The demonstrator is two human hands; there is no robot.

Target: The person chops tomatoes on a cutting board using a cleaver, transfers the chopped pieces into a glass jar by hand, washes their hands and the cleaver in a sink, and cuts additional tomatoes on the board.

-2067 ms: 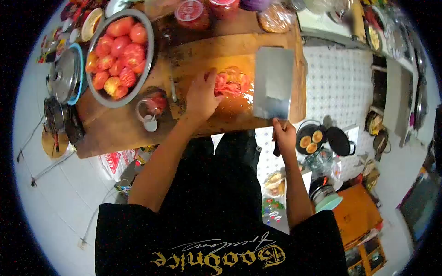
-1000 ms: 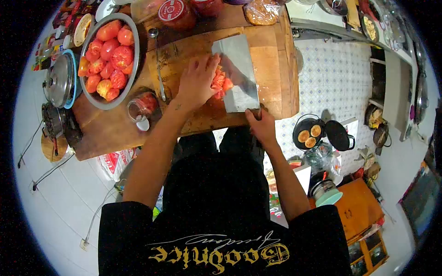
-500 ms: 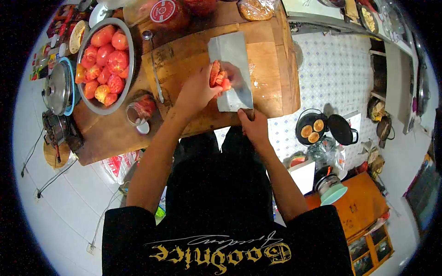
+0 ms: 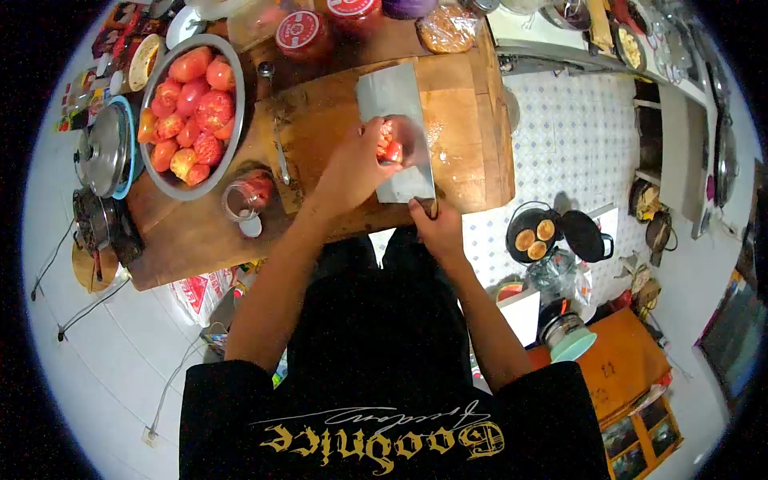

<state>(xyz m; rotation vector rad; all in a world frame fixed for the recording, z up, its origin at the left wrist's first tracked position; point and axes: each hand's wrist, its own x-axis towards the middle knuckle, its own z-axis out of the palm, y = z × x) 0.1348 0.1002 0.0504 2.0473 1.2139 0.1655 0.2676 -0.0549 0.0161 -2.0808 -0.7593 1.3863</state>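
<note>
Cleaver points away from the body, chopped tomato cupped against its blade

The cleaver (image 4: 394,92) reaches forward from the right hand (image 4: 439,227), which is wrapped closed around its handle. Its long axis runs away from the person, leaning a little toward the left-hand side, with the broad face of the blade showing upward over the cutting board (image 4: 464,152). The left hand (image 4: 358,164) is half closed, thumb and fingers curved around chopped tomato (image 4: 390,150) on the blade; its fingertips are partly hidden. This hand and its load cover the middle of the blade.

To the left of the left hand, a spoon (image 4: 283,164) lies lengthwise, pointing away from the person. Beyond it are a glass jar (image 4: 246,198) and, farther forward, a grey bowl (image 4: 241,96) heaped with tomatoes (image 4: 192,98). Ahead of both hands, past the blade's far end, red-lidded jars (image 4: 302,32) and a plastic-wrapped bundle (image 4: 448,30) stand on the counter (image 4: 172,248). Well to the right of the right hand, a black pan (image 4: 518,224) holds three round cakes (image 4: 537,250).
</note>
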